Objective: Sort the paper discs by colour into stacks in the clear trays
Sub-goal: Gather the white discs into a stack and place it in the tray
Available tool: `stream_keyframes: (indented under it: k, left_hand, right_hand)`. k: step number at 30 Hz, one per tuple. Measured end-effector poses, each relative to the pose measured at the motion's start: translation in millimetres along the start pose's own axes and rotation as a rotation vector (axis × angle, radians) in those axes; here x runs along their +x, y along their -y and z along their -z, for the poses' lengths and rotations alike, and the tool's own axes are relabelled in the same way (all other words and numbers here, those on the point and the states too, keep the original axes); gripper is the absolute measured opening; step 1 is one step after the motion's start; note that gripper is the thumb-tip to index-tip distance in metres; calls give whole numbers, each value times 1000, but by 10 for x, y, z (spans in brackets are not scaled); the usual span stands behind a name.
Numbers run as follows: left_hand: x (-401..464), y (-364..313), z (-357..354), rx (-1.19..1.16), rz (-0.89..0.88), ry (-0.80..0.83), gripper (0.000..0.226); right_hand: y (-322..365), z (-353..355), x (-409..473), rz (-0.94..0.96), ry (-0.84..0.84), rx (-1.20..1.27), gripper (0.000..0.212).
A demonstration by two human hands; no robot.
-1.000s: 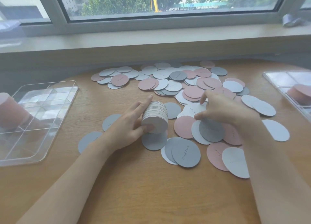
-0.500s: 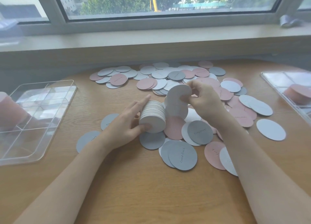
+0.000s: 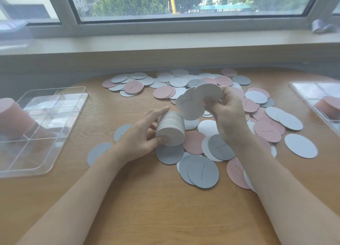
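The left hand (image 3: 139,140) grips a white stack (image 3: 170,129) lying sideways above the desk (image 3: 147,198). The right hand (image 3: 226,112) pinches a few white discs (image 3: 196,101) just above that stack. Loose discs (image 3: 200,173) litter the desk between two trays (image 3: 46,127).

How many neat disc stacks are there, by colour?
Pink: 2, the pink stack in the left tray and the pink pile in the right tray.
White: 1, the white stack in the left hand.
Total: 3.
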State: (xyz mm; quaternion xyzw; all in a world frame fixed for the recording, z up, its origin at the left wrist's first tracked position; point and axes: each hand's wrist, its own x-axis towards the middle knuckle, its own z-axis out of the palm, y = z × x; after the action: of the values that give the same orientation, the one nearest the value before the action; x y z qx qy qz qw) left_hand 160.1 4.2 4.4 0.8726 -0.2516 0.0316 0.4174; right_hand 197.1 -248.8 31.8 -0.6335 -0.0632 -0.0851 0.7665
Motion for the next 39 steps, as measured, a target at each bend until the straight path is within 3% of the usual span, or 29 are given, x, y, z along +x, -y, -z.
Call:
stream_keyframes:
  k: [5,9,17,21,25,27,31,35,39]
  left_hand:
    - [10,-13,-13,-69,36,-14,74]
    - [-6,-15,-19,-125,83,-32,71]
    - [3,-38,-19,-140,89,-38,69]
    - [0,-33,-11,-152,97,-35,69]
    - [0,-19,-5,-158,116,-38,86]
    - [4,-21,-1,-152,135,-33,92]
    - [6,5,-7,-136,107,-21,82]
    - [10,9,-12,-105,66,-25,75]
    - [9,14,-13,-86,89,-20,74]
  right_hand:
    - [-83,-168,-81,-123,110,119,24]
    - [-126,-216,-107,-167,162,75,20]
    - [-95,-171,-85,-75,9,-100,19]
    - [-60,-106,-33,-47,-144,-121,19]
    - [-70,-33,12,-29,-195,-226,19]
    - [-85,-46,-1,-31,-168,-262,18]
    - [-121,-109,-31,-53,-20,-288,16]
    - [-106,-162,-66,-137,127,-127,20]
    - [-106,-174,-69,-164,171,-25,22]
